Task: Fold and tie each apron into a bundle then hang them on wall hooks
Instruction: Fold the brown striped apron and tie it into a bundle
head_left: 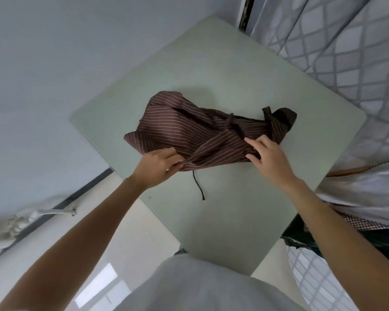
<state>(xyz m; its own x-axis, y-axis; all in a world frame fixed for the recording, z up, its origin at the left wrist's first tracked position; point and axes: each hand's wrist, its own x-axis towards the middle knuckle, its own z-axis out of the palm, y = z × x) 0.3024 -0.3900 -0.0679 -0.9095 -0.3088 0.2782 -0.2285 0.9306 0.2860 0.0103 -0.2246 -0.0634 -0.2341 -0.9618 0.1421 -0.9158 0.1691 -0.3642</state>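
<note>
A brown apron with thin pale stripes [180, 124] lies crumpled and partly folded in the middle of a pale green table [234, 70]. My left hand [158, 164] pinches the apron's near edge at its lower left. My right hand [267, 153] grips a fold of the cloth at its right side. A dark strap [199, 187] trails from the near edge toward me across the table. Another strap end sticks up by the bunched right end [283, 118]. No wall hooks are in view.
A white wall fills the left side. Grey diamond-patterned curtains [346, 52] hang at the right and lower right. White cloth and a patterned fabric [357, 198] lie right of the table, with a dark bag below them. A white pipe fitting [43, 213] runs along the floor edge at left.
</note>
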